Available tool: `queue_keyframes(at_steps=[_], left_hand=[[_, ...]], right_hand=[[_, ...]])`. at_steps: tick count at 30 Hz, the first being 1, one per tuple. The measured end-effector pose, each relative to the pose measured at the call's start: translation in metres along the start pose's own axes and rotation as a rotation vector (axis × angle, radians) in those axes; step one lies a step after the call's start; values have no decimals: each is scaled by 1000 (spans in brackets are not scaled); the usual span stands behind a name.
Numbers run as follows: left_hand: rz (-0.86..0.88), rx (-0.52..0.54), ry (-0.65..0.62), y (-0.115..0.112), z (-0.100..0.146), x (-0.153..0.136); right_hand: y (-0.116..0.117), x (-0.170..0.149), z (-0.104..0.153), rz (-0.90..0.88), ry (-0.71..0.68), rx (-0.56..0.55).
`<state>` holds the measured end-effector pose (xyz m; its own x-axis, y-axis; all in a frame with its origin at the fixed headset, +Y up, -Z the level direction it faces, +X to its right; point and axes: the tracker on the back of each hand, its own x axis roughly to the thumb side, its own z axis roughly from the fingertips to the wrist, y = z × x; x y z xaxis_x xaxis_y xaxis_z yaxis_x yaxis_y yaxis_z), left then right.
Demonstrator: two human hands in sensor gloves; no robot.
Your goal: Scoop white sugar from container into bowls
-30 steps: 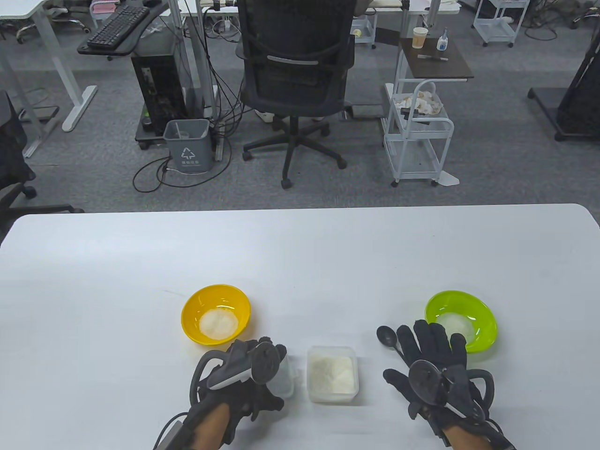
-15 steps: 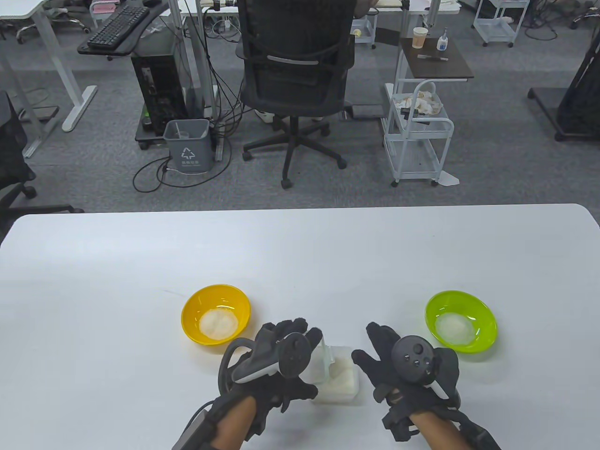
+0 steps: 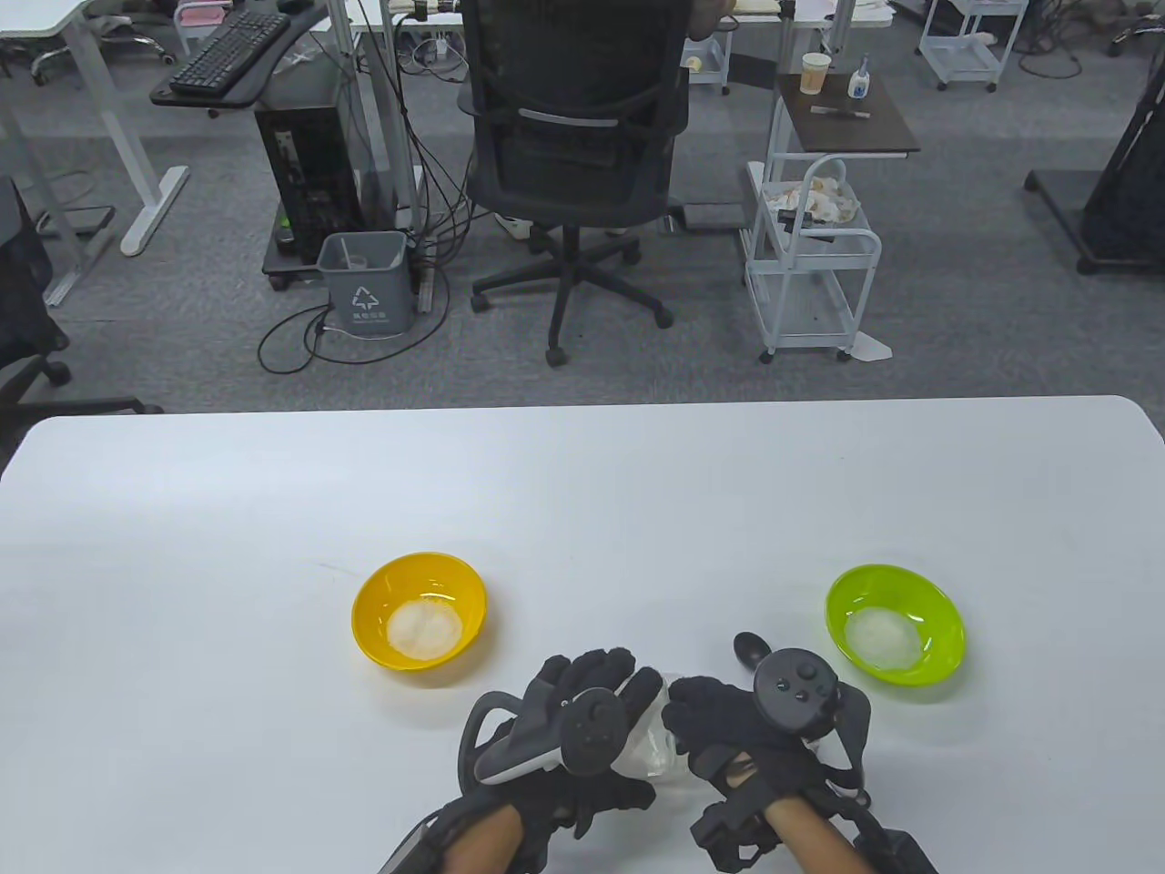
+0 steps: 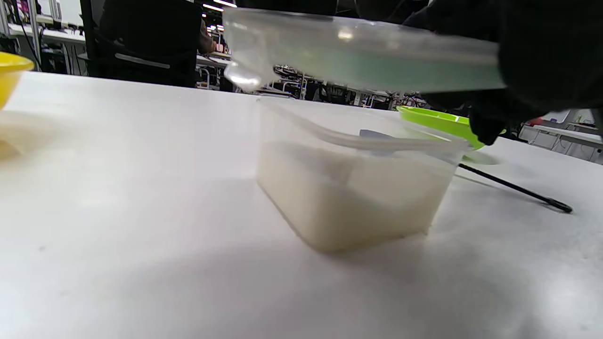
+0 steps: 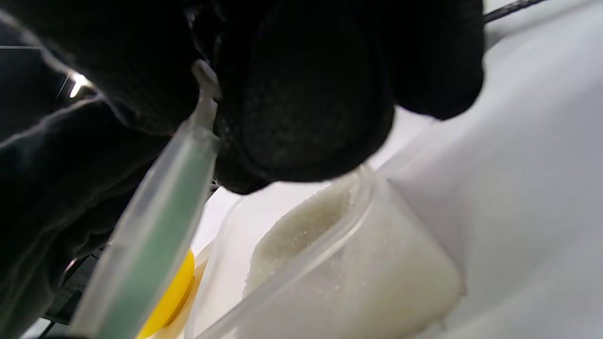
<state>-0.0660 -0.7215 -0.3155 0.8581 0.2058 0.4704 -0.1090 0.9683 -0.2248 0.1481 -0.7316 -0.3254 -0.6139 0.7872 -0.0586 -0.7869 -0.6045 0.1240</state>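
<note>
A clear plastic container of white sugar [image 4: 353, 197] stands on the table, mostly hidden under both hands in the table view. My left hand [image 3: 601, 696] holds its clear lid [image 3: 653, 739] just above the container, tilted. My right hand [image 3: 714, 719] grips the lid's right edge [image 4: 358, 56]; its fingers [image 5: 301, 108] press on the rim [image 5: 155, 226]. The sugar [image 5: 301, 226] shows inside the open box. A black spoon [image 3: 751, 648] lies on the table behind my right hand. A yellow bowl [image 3: 419, 610] and a green bowl [image 3: 895, 624] each hold a mound of sugar.
The white table [image 3: 582, 492] stretches wide beyond the bowls. An office chair [image 3: 573, 137], a bin [image 3: 364, 282] and a wire cart [image 3: 810, 273] stand on the floor past the far edge.
My left hand carried the lid from left of the container to above it. My right hand let go of the spoon near the green bowl and moved left onto the lid.
</note>
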Motion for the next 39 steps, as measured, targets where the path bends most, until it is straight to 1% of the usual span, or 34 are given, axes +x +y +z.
queue_keyframes(at_steps=[4,6,8,10,12,15,20,21,24,25,29,31,33,37,39], left_hand=[[139,41,29,4,2,-16],[227,85,96,4,4,-29],[321,109,187,0,5,-44],[396,115,239,-3,5,-53],[478,95,269,-7,3,-59],[548,34,253,-9,-1,-63],[604,20,309,-12,-3,-65],[635,5,315,-13,-4,-66],[827,-60,333,-20,-5,-71],[838,-66,343,-21,-5,-71],[724,-37,406,-21,-6,-71],[706,-45,413,-22,-7,-69],[653,-29,432,-22,-8,-67],[487,28,474,-19,-10,-64],[470,25,484,-20,-11,-64]], right_hand=[[-6,-8,-2,-76,45,-17],[-11,-14,-4,-110,65,-30],[-14,-19,-5,-134,81,-42],[-15,-22,-6,-148,88,-46],[-14,-24,-6,-173,92,-38],[-13,-24,-6,-176,98,-38],[-10,-25,-5,-140,107,-51],[-10,-25,-5,-135,111,-51],[-12,-30,-7,-106,127,-56],[-12,-31,-7,-104,126,-55],[-12,-29,-7,-50,119,-65],[-10,-28,-6,-10,108,-81],[-8,-24,-5,81,82,-98],[-2,-15,-4,247,23,-137],[2,-13,-4,317,2,-154]])
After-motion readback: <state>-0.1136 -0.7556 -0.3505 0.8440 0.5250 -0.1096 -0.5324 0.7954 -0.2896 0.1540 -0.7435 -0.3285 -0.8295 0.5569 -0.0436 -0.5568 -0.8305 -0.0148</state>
